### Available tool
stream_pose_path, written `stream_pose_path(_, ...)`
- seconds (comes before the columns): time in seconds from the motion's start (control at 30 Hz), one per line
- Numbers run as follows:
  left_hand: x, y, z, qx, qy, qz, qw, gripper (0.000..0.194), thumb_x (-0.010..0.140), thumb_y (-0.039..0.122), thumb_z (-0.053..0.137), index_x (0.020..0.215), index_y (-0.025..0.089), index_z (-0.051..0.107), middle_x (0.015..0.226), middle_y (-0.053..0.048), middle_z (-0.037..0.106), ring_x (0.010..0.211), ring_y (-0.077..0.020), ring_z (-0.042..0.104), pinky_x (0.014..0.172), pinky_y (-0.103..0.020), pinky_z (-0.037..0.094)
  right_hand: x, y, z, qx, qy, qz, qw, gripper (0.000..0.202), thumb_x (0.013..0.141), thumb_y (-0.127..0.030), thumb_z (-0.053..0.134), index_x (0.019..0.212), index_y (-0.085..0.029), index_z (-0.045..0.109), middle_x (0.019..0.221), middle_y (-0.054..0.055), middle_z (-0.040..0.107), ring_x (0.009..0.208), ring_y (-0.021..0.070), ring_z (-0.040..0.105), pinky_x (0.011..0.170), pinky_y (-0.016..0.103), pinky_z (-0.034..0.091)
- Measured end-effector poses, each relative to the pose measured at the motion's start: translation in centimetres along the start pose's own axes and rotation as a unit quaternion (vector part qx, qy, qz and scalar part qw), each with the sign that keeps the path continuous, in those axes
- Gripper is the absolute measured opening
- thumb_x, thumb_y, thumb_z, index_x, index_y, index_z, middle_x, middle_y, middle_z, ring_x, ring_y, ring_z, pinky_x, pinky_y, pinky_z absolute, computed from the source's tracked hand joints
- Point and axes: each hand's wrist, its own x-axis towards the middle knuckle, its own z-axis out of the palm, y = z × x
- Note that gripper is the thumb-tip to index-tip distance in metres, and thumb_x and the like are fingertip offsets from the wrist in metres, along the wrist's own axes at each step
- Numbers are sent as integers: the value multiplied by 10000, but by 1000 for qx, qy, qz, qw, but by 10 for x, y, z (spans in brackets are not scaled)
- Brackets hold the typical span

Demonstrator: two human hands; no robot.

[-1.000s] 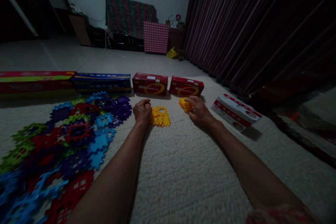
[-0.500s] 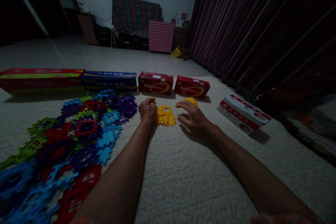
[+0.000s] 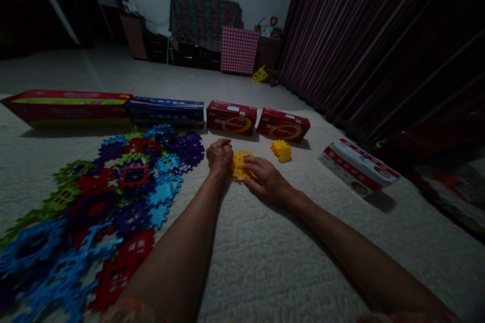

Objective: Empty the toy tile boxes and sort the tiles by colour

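Observation:
My left hand (image 3: 220, 156) is closed, with its fingers curled at the left edge of a small group of yellow notched pieces (image 3: 238, 165); what its fingers hold, if anything, is hidden. From the right, my right hand (image 3: 264, 177) lies over the right side of the same yellow pieces, fingers closed round them. Apart from both hands, more yellow pieces (image 3: 281, 151) sit to the right on the pale quilted mat (image 3: 261, 262). A large spread of blue, purple, red and green notched pieces (image 3: 131, 217) covers the mat on the left.
Along the mat's far side stand a long red and green box (image 3: 76, 110), a blue box (image 3: 166, 113) and two small red boxes (image 3: 231, 119) (image 3: 284, 125). A white and red box (image 3: 358, 167) is at the right, near a dark curtain (image 3: 359, 35).
My right hand has moved left and down onto the yellow pieces, uncovering the separate yellow pieces behind it. My left hand stays beside the group. The whole view has shifted slightly.

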Motion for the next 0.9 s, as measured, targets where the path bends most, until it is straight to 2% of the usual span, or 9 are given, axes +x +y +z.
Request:
stream_pose_path(0.27, 0, 0, -1, -22, 9, -4, 1000, 382, 756, 167, 504, 1018, 169, 783, 962, -79, 789, 919, -210, 731, 877, -291, 537, -2, -2, -1, 41, 10, 2, 999, 183, 830, -173, 643, 1002, -213, 687, 1317, 139, 659, 1252, 276, 608, 1055, 515, 495)
stream_pose_path(0.43, 11, -10, 7, -116, 58, -49, 990, 383, 728, 177, 482, 988, 168, 762, 813, -51, 762, 806, -193, 732, 743, -273, 553, -3, -4, -3, 39, 9, -3, 999, 147, 839, -191, 645, 979, -211, 685, 1291, 144, 677, 1225, 293, 624, 1029, 540, 492)
stream_pose_path(0.53, 16, -16, 12, -163, 70, -50, 983, 373, 702, 186, 483, 957, 162, 754, 715, -33, 724, 731, -199, 723, 704, -291, 554, -3, -6, -8, 62, 15, 10, 998, 151, 891, -224, 592, 1019, -210, 671, 1272, 142, 688, 1214, 287, 626, 1030, 538, 484)
stream_pose_path(0.67, 18, -20, 15, -167, 69, -36, 983, 353, 685, 185, 481, 912, 171, 751, 684, -24, 703, 707, -201, 713, 745, -323, 561, 1, -5, -19, 113, 52, 83, 989, 228, 978, -299, 465, 1100, -226, 644, 1271, 123, 681, 1182, 258, 633, 1014, 474, 500)
stream_pose_path(0.77, 19, -20, 15, -155, 67, -36, 985, 343, 683, 193, 493, 909, 180, 751, 689, -25, 703, 724, -205, 715, 765, -332, 564, 4, 4, -33, 113, 60, 155, 980, 279, 994, -338, 401, 1022, -216, 650, 1039, 92, 721, 973, 235, 675, 893, 407, 535)
stream_pose_path(0.83, 19, -21, 15, -153, 67, -37, 985, 347, 679, 191, 496, 914, 181, 752, 687, -26, 704, 725, -207, 716, 758, -330, 565, 5, 14, -43, 90, 55, 195, 975, 293, 984, -344, 389, 944, -203, 643, 865, 63, 694, 813, 212, 652, 794, 370, 527)
stream_pose_path(0.9, 19, -22, 15, -154, 66, -35, 985, 354, 678, 190, 494, 918, 177, 753, 683, -27, 705, 715, -206, 716, 743, -326, 565, 4, 24, -53, 58, 41, 221, 973, 289, 967, -338, 391, 897, -196, 633, 786, 46, 655, 734, 198, 611, 735, 347, 498)
